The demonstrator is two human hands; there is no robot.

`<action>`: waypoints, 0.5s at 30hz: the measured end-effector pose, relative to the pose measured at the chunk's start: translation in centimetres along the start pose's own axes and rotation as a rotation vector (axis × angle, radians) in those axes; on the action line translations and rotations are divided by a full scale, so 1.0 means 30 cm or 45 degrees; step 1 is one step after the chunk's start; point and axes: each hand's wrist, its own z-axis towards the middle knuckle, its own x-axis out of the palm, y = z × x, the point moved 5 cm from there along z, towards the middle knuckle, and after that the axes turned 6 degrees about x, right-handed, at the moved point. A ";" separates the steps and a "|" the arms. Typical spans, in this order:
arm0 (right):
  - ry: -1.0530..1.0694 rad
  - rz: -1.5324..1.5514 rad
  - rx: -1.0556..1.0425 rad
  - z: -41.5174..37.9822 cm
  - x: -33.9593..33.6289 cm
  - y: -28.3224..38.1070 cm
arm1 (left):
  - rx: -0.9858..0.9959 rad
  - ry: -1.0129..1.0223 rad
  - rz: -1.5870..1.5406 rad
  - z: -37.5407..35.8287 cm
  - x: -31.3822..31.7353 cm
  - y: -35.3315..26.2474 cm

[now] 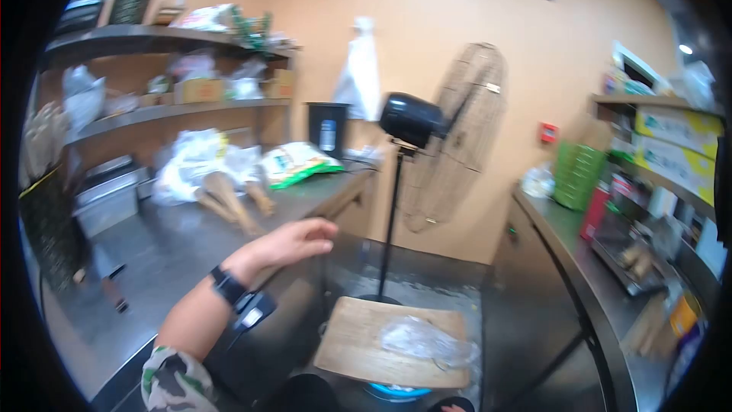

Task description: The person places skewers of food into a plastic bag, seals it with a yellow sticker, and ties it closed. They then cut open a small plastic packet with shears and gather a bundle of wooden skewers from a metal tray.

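- Crumpled clear plastic bag [423,338]: thin, shiny and wrinkled, it lies loosely on the right half of a pale brown rectangular wooden board [347,336], trailing over the board's right edge.
- The board lies flat, with rounded corners and visible grain; beneath its near edge shows a curved bright-blue rim [398,392].
- Left hand [296,243]: in the air, nothing in its grasp, fingers loosely bent and thumb a little apart; a black band with a dark boxy device [255,310] circles the wrist.
- What may be the right hand [453,408] shows only as a sliver at the bottom edge; I cannot tell how its fingers stand.
- Edges: the grey stainless-steel counter [179,248] on the left and the steel-fronted cabinet [497,336] on the right flank the board, leaving a narrow strip of floor on its right.
- Behind the board, the black upright pole [393,221] of a fan limits the room; above the bag the space is open.
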 end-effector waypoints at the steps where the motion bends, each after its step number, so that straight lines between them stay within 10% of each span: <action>1: -0.010 0.008 0.003 0.005 -0.005 -0.004 | 0.198 0.188 -0.080 -0.008 0.078 -0.076; 8: 0.145 -0.004 -0.003 -0.038 0.041 -0.083 | 0.120 1.064 -0.877 -0.151 0.599 -0.186; 15: 0.102 -0.221 0.121 0.046 -0.086 -0.236 | -0.403 0.905 -1.048 -0.147 1.231 0.551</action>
